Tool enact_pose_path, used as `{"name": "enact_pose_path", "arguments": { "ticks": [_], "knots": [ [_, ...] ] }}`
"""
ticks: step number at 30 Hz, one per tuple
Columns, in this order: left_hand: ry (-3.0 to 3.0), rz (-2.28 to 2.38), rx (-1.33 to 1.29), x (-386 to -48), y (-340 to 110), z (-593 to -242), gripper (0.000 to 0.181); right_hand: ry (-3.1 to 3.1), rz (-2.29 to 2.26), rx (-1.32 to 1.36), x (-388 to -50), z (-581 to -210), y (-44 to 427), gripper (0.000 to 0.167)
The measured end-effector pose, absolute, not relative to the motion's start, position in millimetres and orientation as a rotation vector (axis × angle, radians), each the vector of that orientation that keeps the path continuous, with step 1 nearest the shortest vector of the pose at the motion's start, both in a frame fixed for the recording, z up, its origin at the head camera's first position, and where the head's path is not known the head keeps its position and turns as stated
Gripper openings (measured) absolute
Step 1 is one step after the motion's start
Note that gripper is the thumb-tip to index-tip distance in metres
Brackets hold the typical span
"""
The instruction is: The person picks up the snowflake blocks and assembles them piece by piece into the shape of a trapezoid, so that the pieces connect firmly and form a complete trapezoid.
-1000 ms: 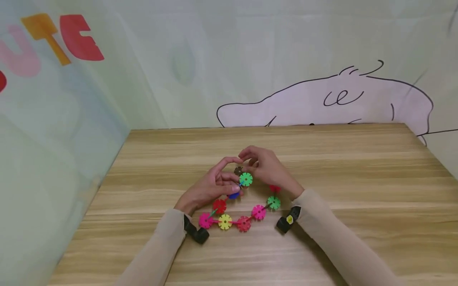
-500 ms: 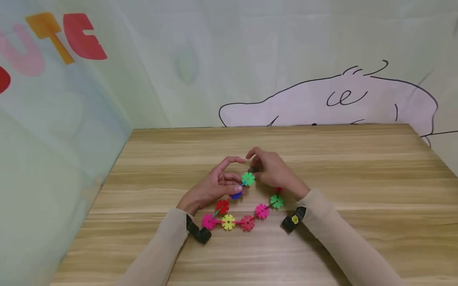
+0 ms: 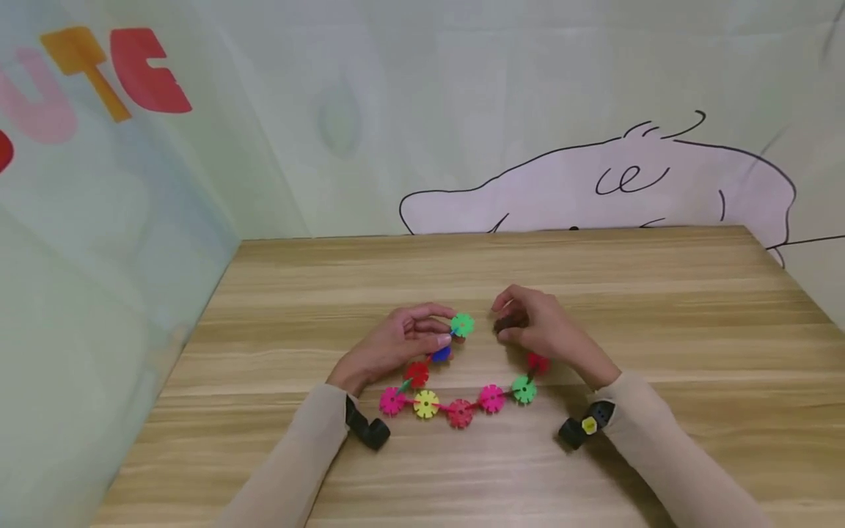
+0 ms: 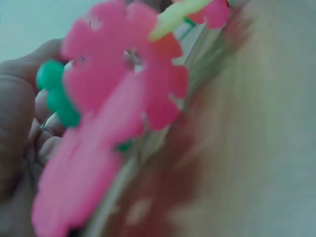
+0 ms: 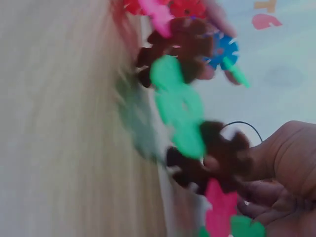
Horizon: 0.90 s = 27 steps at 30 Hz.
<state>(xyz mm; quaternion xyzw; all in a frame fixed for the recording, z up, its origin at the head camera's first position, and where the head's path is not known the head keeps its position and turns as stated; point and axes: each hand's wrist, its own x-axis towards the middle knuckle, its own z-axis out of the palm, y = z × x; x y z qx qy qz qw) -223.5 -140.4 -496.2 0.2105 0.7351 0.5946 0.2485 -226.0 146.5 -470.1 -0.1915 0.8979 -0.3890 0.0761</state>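
Note:
A chain of notched plastic snowflake discs curves between my hands, in pink, yellow (image 3: 426,411), red and other colours. My left hand (image 3: 379,348) pinches its left end near the blue disc (image 3: 441,354); a green disc (image 3: 463,325) sticks out beyond the thumb. On the other side my right hand (image 3: 544,330) holds a dark brown disc (image 3: 507,323) at the chain's right end, mostly hidden by the fingers. The two ends stand apart. Linked pink discs (image 4: 94,59) fill the left wrist view. Brown and green discs (image 5: 180,111) interlock, blurred, in the right wrist view.
The wood-grain table (image 3: 317,279) lies under both hands. Behind it hangs a pale printed backdrop (image 3: 370,147) with a line drawing and coloured letters. Black wrist cameras (image 3: 376,434) are strapped on both wrists.
My right hand has moved right and a little nearer with the brown disc, away from the green disc. The chain has spread wider. My left hand keeps its hold, its forefinger lowered towards the green disc.

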Motion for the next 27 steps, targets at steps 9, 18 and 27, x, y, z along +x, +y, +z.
{"name": "enact_pose_path", "arguments": {
  "ticks": [9,18,27],
  "knots": [
    [1.93,1.445,0.763,-238.3,-130.1,-480.2,0.041,2.703,-1.39,-0.691,-216.3,-463.7,158.5,0.015],
    [1.912,1.471,0.795,-241.0,-125.1,-482.8,0.042,2.771,-1.427,-0.833,-214.6,-465.2,155.7,0.013],
    [2.025,1.466,0.741,-239.7,-117.8,-483.5,0.038,3.024,-1.224,-1.057,-210.7,-468.3,151.5,0.014]
  ]
}}
